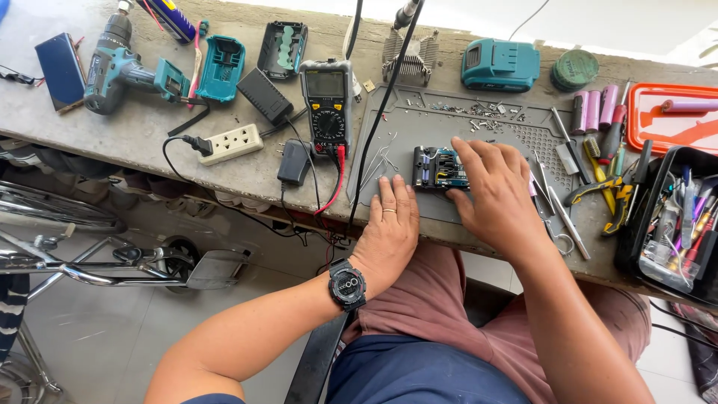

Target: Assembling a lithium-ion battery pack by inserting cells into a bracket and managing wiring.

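A: What stage does the work look to be at?

B: I'd judge it the handling of the bare board. The right hand (490, 187) lies over the small blue circuit board with black end blocks (437, 167), fingers spread on it, on the grey silicone work mat (449, 123). Whether it truly pinches the board I cannot tell. The left hand (390, 224) rests flat and empty on the mat's near edge, just beside the board

A: And the next move?

B: Likely a firm hold on the board, with care for its exposed parts

A: Any containers?

B: The black plastic tool box (636, 217) at the right holds screwdrivers and pens packed upright. The orange plastic tray (643, 123) behind it holds one pink cylindrical cell (688, 106). The open teal battery shell (221, 67) looks empty
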